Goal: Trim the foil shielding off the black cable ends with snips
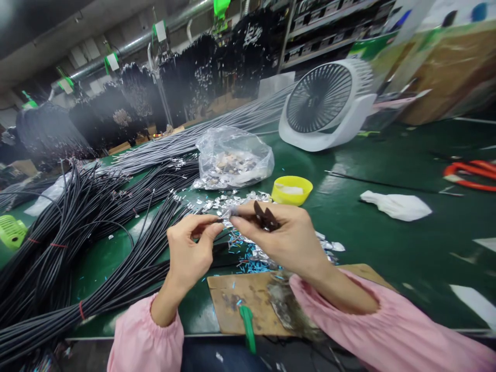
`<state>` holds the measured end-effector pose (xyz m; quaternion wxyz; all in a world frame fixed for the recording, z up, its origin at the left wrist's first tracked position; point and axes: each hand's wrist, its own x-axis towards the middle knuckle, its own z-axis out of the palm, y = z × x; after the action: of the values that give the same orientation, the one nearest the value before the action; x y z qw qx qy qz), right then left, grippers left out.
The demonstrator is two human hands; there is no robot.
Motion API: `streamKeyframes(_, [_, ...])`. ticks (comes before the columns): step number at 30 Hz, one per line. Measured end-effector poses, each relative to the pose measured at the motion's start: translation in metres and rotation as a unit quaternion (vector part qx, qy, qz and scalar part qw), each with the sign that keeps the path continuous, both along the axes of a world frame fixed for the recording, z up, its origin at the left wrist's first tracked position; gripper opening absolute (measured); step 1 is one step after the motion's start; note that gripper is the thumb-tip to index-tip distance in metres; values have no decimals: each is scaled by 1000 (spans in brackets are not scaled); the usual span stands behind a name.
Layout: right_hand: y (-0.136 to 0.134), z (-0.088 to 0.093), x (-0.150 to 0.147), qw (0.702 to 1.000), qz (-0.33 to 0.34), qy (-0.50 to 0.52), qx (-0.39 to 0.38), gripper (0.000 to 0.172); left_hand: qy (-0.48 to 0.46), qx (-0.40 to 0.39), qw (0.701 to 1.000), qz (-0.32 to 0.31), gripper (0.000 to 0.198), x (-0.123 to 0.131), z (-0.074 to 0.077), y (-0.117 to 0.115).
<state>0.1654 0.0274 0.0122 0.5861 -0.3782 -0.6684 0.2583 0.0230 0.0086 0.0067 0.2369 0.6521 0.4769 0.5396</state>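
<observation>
My left hand [190, 254] is closed in a pinch, with a short dark end, seemingly of a black cable [219, 220], between thumb and forefinger. Facing it, my right hand [289, 240] is closed around a dark two-pointed metal tool [265, 217], whose tips stick up out of the fist. The thumb and forefinger of that hand come together close to the cable end; anything between them is too small to make out. Below and behind the hands lie blue offcuts [253, 262] and silver foil scraps [222, 202]. Bundled black cables [127, 268] reach in from the left.
A clear bag of scraps [236, 160] and a yellow dish [292, 190] stand beyond the hands. Further back is a white fan [325, 103]. Orange-handled tool [470, 173] and white cloth-like piece [397, 205] lie right. A green-handled tool [247, 328] rests on a worn board [228, 294].
</observation>
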Motion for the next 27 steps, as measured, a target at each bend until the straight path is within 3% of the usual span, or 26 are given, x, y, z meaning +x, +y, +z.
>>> streamKeyframes(5, [0, -1, 1, 1000, 13, -2, -22, 17, 60, 88, 994, 8, 10, -2, 0, 0])
streamKeyframes(9, [-1, 0, 3, 1000, 0, -20, 10, 19, 85, 126, 988, 16, 6, -1, -3, 1])
streamKeyframes(15, [-2, 2, 3, 997, 10, -29, 65, 13, 88, 132, 987, 18, 7, 0, -4, 2])
streamKeyframes(19, [-2, -1, 0, 999, 3, -15, 28, 20, 106, 135, 985, -14, 12, -1, -2, 1])
streamKeyframes(23, [1, -1, 1, 1000, 22, 2, -2, 14, 111, 100, 986, -75, 19, -5, 2, -1])
streamKeyframes(27, [8, 2, 9, 999, 33, -11, -13, 19, 143, 133, 980, -29, 13, -7, 4, -1])
